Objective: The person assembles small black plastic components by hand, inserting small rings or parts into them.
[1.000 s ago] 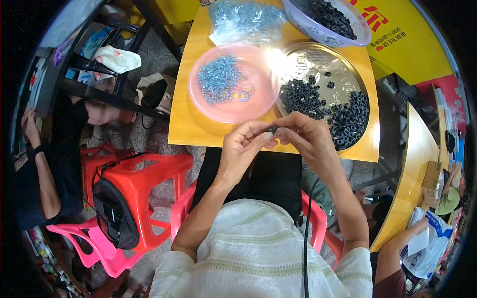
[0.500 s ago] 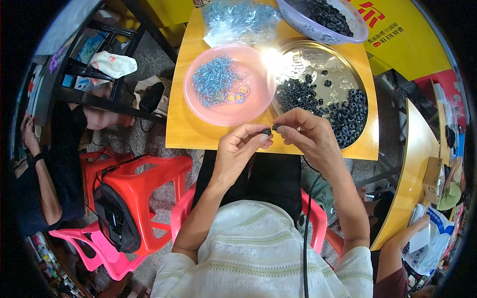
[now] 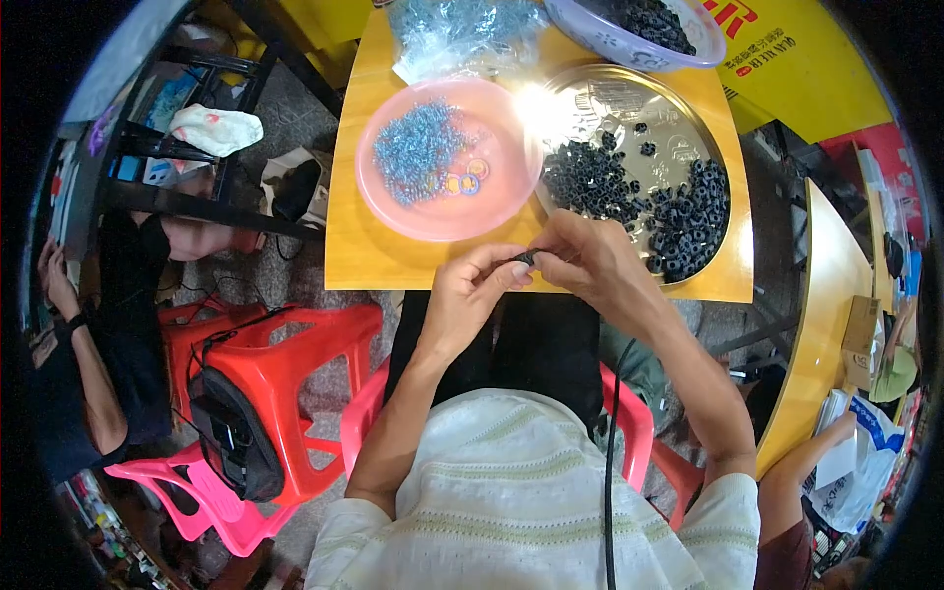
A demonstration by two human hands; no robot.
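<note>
At the table's near edge, my left hand [image 3: 466,295] pinches a small black part [image 3: 528,258] between thumb and fingertips. My right hand [image 3: 597,264] is closed against the same spot, its fingertips meeting the left ones; whether it holds a second piece is hidden. Just beyond the right hand is a round gold-coloured tray [image 3: 674,133] with many small black ring-shaped parts [image 3: 693,216] in two heaps. To its left, a pink plate [image 3: 506,202] carries a pile of small bluish metallic pieces [image 3: 418,147] and several little round coloured discs [image 3: 460,184].
A clear plastic bag [image 3: 462,34] of similar bluish pieces lies at the table's far side, beside a patterned bowl [image 3: 629,49] of black parts. A red stool [image 3: 324,324] with a black bag [image 3: 233,433] stands left. Another person's arm [image 3: 93,379] shows at far left. A black cable [image 3: 612,442] hangs down my front.
My right hand has moved left and the fingertips of both hands now meet; before, each held a black piece with a small gap between. The view has shifted slightly.
</note>
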